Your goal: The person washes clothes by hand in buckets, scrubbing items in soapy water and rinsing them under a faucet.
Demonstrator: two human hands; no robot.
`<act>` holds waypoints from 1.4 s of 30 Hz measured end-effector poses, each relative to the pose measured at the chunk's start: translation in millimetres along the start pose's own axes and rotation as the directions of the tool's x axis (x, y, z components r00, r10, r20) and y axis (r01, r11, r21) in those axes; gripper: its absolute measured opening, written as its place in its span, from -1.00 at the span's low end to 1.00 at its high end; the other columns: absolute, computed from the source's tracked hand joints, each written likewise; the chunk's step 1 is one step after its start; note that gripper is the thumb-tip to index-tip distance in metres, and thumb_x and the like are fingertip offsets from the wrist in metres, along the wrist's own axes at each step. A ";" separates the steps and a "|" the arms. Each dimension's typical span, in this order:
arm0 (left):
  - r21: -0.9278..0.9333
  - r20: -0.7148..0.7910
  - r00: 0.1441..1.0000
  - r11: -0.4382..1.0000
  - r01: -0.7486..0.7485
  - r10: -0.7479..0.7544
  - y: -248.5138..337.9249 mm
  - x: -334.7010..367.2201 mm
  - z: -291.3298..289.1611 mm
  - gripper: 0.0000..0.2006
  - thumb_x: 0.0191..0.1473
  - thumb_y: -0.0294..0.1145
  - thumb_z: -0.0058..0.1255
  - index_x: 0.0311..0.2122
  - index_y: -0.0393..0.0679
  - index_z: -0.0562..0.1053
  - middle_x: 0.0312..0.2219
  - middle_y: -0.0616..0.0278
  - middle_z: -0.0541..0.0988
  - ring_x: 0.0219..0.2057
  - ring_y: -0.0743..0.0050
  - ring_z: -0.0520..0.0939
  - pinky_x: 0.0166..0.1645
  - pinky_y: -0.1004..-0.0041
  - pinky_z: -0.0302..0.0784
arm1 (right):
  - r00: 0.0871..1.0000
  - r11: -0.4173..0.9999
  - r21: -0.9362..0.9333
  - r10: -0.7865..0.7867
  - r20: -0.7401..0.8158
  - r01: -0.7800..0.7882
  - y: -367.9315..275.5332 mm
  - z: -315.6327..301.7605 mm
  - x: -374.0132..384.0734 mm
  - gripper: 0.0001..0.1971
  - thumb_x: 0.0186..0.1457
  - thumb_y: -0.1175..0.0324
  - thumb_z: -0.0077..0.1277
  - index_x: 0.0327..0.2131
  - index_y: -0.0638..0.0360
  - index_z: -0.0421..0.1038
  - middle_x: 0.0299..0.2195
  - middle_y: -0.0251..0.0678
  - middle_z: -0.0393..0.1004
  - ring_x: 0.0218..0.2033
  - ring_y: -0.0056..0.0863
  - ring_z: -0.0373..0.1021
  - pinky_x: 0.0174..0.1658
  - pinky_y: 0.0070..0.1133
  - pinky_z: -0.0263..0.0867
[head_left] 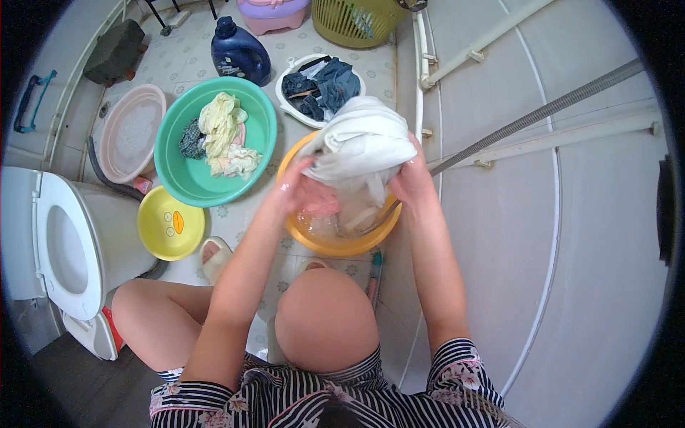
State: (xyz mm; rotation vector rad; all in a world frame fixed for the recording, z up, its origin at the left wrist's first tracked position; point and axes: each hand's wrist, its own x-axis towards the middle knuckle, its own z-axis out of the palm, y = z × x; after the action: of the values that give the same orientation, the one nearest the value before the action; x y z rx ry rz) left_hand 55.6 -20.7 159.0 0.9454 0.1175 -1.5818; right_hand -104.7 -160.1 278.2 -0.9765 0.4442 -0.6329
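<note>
A bunched white wet cloth (360, 146) is lifted over an orange-yellow basin (335, 246) in front of me. My right hand (410, 178) grips the cloth's right side. On its left, my left hand (307, 192) has the thumb against the fabric, and its fingers are partly blurred below. Part of the cloth hangs down into the basin, where water splashes. The tip of a grey corrugated hose (528, 118) appears to reach into the basin from the right.
Left of the basin stands a green basin (175, 178) with pale and patterned clothes. A yellow bowl (153, 228), a pink basin (110, 167) and a toilet (93, 242) are farther left. Beyond lie a white basin (285, 107) of dark clothes, a blue detergent bottle (239, 55) and an olive basket (357, 21).
</note>
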 end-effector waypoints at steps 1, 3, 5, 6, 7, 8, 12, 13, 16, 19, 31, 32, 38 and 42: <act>-0.025 0.012 0.984 0.984 0.178 -0.178 -15.9 5.2 4.7 -0.52 0.08 -0.16 -0.10 0.09 -0.13 0.24 -0.05 -0.01 0.40 -0.01 0.13 0.44 0.06 0.16 0.37 | 0.999 0.994 0.105 0.024 -0.025 -0.021 -3.1 4.8 -3.9 -0.59 0.14 0.30 -0.22 0.02 0.30 0.23 -0.02 -0.20 0.35 -0.02 -0.38 0.31 0.04 -0.48 0.23; -0.249 0.256 0.956 0.946 0.208 -0.143 -41.3 6.6 23.8 -0.44 0.04 -0.05 -0.09 0.13 -0.06 0.21 0.02 0.00 0.35 0.04 0.08 0.40 0.08 0.11 0.33 | 0.990 0.937 0.346 0.004 0.138 -0.052 0.8 -8.2 -14.4 -0.57 0.14 0.27 -0.24 0.04 0.30 0.22 -0.01 -0.18 0.34 0.00 -0.35 0.30 0.06 -0.45 0.21; -0.472 0.423 0.899 0.874 0.112 0.114 -48.7 4.1 39.4 -0.39 0.01 0.02 -0.09 0.15 -0.01 0.19 0.05 0.02 0.32 0.06 0.05 0.36 0.10 0.08 0.30 | 0.957 0.820 0.560 -0.057 0.286 -0.118 11.5 -28.1 -29.3 -0.55 0.15 0.23 -0.26 0.05 0.29 0.21 0.01 -0.17 0.33 0.03 -0.31 0.28 0.08 -0.41 0.19; -0.421 0.323 0.932 0.907 -0.014 0.165 -48.1 1.6 41.2 -0.41 0.00 -0.05 -0.05 0.14 0.00 0.19 0.03 0.09 0.34 0.05 0.08 0.37 0.09 0.11 0.29 | 0.982 0.845 0.534 -0.105 0.155 0.006 22.4 -40.8 -38.8 -0.54 0.15 0.21 -0.30 0.06 0.28 0.19 0.03 -0.16 0.31 0.05 -0.28 0.25 0.10 -0.37 0.17; -0.350 0.220 0.948 0.926 -0.144 0.231 -44.5 -0.6 43.9 -0.42 -0.02 -0.11 -0.01 0.13 0.02 0.20 0.01 0.16 0.37 0.04 0.12 0.37 0.09 0.14 0.29 | 0.986 0.860 0.495 -0.161 0.032 0.125 32.1 -52.0 -44.0 -0.53 0.16 0.20 -0.34 0.08 0.27 0.18 0.05 -0.16 0.28 0.08 -0.24 0.23 0.11 -0.33 0.16; -0.355 0.223 0.947 0.924 -0.143 0.232 -38.4 -10.4 60.2 -0.42 -0.02 -0.11 -0.01 0.13 0.02 0.20 0.01 0.16 0.37 0.04 0.12 0.37 0.09 0.14 0.29 | 0.984 0.817 0.561 -0.175 0.027 0.130 34.3 -63.6 -49.4 -0.48 0.18 0.09 -0.36 0.11 0.22 0.14 0.10 -0.18 0.23 0.11 -0.22 0.19 0.16 -0.28 0.09; 0.554 0.171 0.717 0.535 -0.637 0.676 -29.2 -26.1 90.2 -0.59 -0.17 -0.37 0.10 -0.12 -0.02 0.37 -0.18 0.18 0.42 -0.13 0.17 0.43 -0.02 0.27 0.31 | 0.999 0.700 0.713 0.008 0.049 -0.041 67.8 -85.4 -54.2 -0.39 0.17 -0.13 -0.40 0.15 0.07 0.09 0.12 -0.21 0.20 0.12 -0.22 0.17 0.19 -0.27 0.05; 0.689 0.447 0.513 0.083 -0.720 0.733 -35.6 -18.5 90.8 -0.69 -0.23 -0.48 0.13 -0.26 -0.04 0.43 -0.29 0.12 0.44 -0.20 0.13 0.45 -0.11 0.32 0.36 | 0.999 0.701 0.712 0.014 0.044 -0.041 88.9 -98.9 -53.6 -0.39 0.17 -0.13 -0.40 0.15 0.07 0.09 0.12 -0.21 0.20 0.12 -0.22 0.17 0.19 -0.27 0.05; 0.615 0.704 0.385 -0.241 -0.751 0.597 -47.4 -31.8 95.0 -0.81 -0.24 -0.46 0.10 -0.41 -0.05 0.44 -0.37 0.19 0.42 -0.26 0.14 0.45 -0.17 0.27 0.36 | 0.936 0.979 0.107 0.198 -0.292 -0.173 122.3 -100.3 -37.3 -0.51 0.15 0.00 -0.22 0.05 0.07 0.22 0.03 -0.29 0.29 0.06 -0.31 0.22 0.09 -0.30 0.18; 0.435 0.900 0.352 -0.454 -0.778 0.259 -56.5 -32.1 90.5 -0.86 -0.18 -0.41 0.03 -0.39 -0.03 0.44 -0.44 0.26 0.40 -0.31 0.24 0.49 -0.29 0.25 0.41 | 0.852 0.883 -0.006 0.451 -0.265 -0.470 121.5 -107.1 -15.8 -0.53 0.12 0.03 -0.18 0.00 0.11 0.27 -0.02 -0.29 0.33 0.00 -0.33 0.26 0.03 -0.32 0.21; 0.760 0.606 0.789 -0.217 -0.613 -0.107 -71.3 6.4 94.4 -0.80 -0.03 -0.37 -0.14 -0.33 -0.17 0.49 -0.35 0.08 0.55 -0.33 0.11 0.58 -0.26 0.24 0.49 | 0.741 0.490 -0.618 0.628 -0.238 -0.614 103.6 -106.4 35.4 -0.62 -0.02 0.17 0.01 -0.21 0.25 0.46 -0.25 -0.28 0.51 -0.21 -0.38 0.42 -0.19 -0.40 0.32; 0.800 0.575 0.815 -0.158 -0.579 -0.076 -72.7 9.0 91.7 -0.79 -0.02 -0.36 -0.15 -0.32 -0.18 0.49 -0.35 0.06 0.55 -0.32 0.10 0.58 -0.24 0.23 0.48 | 0.770 0.461 -0.685 0.593 -0.235 -0.564 98.1 -93.7 35.9 -0.60 -0.06 0.18 0.00 -0.19 0.27 0.44 -0.29 -0.21 0.51 -0.23 -0.33 0.42 -0.21 -0.39 0.33; 0.639 0.381 0.839 -0.545 -0.543 -0.389 -66.4 24.0 81.3 -0.72 0.01 -0.18 -0.11 -0.21 -0.07 0.47 -0.26 0.06 0.55 -0.24 0.18 0.58 -0.15 0.28 0.47 | 0.893 0.159 -0.907 0.305 -0.332 -0.391 95.3 -58.7 40.9 -0.66 -0.08 0.34 -0.07 -0.21 0.29 0.45 -0.37 -0.23 0.50 -0.29 -0.49 0.43 -0.26 -0.53 0.33; 0.838 0.443 0.842 0.193 -0.511 0.306 -15.5 -2.8 16.2 -0.67 -0.13 -0.32 0.13 -0.18 -0.14 0.47 -0.24 0.12 0.56 -0.21 0.18 0.58 -0.05 0.27 0.43 | 0.963 0.650 -0.734 0.270 -0.019 -0.197 43.5 30.2 51.2 -0.51 -0.12 0.39 -0.06 0.00 0.14 0.28 -0.16 -0.25 0.41 -0.10 -0.43 0.33 -0.04 -0.56 0.22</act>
State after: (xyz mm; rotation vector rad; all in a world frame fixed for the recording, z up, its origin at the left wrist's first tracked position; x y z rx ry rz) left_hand 34.0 -23.5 164.8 1.5433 -1.3006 -1.0789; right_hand -35.8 -158.1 252.1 -1.6796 0.7600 -0.1396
